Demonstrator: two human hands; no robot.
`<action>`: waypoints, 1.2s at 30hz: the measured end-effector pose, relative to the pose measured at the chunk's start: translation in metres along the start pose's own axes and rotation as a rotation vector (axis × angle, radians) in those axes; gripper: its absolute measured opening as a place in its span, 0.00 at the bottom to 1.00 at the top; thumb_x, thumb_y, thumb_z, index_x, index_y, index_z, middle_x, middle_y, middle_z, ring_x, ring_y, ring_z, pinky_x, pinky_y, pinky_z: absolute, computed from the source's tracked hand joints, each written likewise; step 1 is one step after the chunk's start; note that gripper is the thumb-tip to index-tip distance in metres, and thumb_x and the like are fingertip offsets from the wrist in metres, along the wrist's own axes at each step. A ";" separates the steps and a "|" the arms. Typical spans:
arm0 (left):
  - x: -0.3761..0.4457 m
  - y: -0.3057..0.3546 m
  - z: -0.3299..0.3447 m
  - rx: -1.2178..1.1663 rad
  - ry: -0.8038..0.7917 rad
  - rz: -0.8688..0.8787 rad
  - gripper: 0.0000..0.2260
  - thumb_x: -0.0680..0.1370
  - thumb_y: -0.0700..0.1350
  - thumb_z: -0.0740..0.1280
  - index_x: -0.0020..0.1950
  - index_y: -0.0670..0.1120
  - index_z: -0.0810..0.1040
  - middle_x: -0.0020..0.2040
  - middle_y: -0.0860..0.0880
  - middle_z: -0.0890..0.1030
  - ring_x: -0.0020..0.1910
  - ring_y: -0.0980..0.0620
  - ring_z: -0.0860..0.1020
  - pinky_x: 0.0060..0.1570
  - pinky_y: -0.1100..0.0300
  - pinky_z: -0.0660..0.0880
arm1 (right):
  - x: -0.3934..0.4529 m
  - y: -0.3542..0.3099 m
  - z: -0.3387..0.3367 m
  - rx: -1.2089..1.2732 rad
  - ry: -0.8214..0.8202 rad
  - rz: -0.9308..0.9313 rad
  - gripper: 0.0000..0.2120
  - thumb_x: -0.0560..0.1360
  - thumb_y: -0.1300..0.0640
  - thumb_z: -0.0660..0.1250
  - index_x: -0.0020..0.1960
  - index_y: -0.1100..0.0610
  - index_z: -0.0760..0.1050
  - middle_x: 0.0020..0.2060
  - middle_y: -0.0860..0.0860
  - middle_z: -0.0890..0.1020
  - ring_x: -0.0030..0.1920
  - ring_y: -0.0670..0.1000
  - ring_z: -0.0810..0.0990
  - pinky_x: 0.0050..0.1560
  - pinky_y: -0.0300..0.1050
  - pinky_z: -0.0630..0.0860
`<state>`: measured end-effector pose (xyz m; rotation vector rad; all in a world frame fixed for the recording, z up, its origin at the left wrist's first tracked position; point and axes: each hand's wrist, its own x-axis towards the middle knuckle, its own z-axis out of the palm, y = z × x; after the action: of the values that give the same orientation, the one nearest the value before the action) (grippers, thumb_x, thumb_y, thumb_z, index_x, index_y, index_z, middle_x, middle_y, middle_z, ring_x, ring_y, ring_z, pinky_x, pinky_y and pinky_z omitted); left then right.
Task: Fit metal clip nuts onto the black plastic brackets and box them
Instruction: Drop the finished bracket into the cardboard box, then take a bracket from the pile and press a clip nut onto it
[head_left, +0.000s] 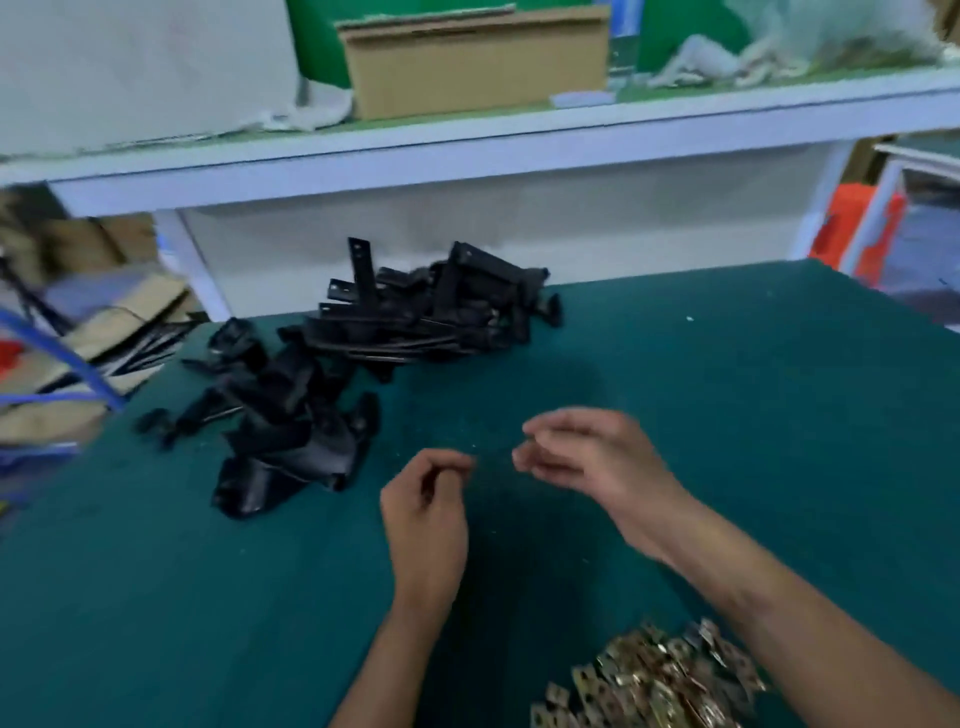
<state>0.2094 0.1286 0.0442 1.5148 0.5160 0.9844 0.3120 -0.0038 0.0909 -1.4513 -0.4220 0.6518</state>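
A: Status, near to far?
B: Clip nuts (654, 680) are lying heaped nearest. Left hand (426, 519) and right hand (587, 457) are hovering, fingers loosely curled; contents blurred, cannot tell.
A: Brackets (363, 353)?
B: Piled beyond, apparently unfitted. Cardboard box (478, 62) is waiting on the shelf (519, 135).

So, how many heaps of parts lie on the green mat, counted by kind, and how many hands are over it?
Heap of black plastic brackets: 1
Heap of metal clip nuts: 1
Hands: 2, the left hand and the right hand, neither visibly holding a part (picture blurred)
Total: 4
All are on or above the green mat.
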 end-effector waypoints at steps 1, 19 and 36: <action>0.003 -0.006 -0.002 -0.056 0.036 -0.023 0.11 0.74 0.34 0.63 0.38 0.47 0.80 0.30 0.51 0.75 0.31 0.51 0.70 0.35 0.54 0.66 | 0.025 -0.004 0.006 -0.152 0.025 0.009 0.06 0.80 0.65 0.67 0.53 0.59 0.82 0.43 0.55 0.88 0.46 0.53 0.87 0.49 0.42 0.82; 0.016 -0.004 0.000 -0.092 -0.121 -0.085 0.09 0.74 0.40 0.63 0.36 0.39 0.77 0.27 0.58 0.70 0.26 0.61 0.64 0.28 0.66 0.61 | 0.194 -0.058 0.103 -2.142 0.062 -0.735 0.10 0.70 0.68 0.68 0.37 0.54 0.73 0.33 0.49 0.80 0.29 0.52 0.70 0.27 0.41 0.54; 0.024 0.018 -0.001 -0.856 -0.119 -0.358 0.28 0.78 0.58 0.67 0.68 0.37 0.75 0.63 0.41 0.82 0.60 0.42 0.82 0.61 0.47 0.79 | -0.002 -0.045 0.035 -1.559 0.427 -1.116 0.15 0.82 0.56 0.64 0.37 0.55 0.76 0.24 0.51 0.72 0.21 0.56 0.70 0.27 0.41 0.60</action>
<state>0.2180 0.1446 0.0687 0.6740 0.2125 0.6870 0.2955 0.0225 0.1389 -2.2518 -1.3967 -1.1711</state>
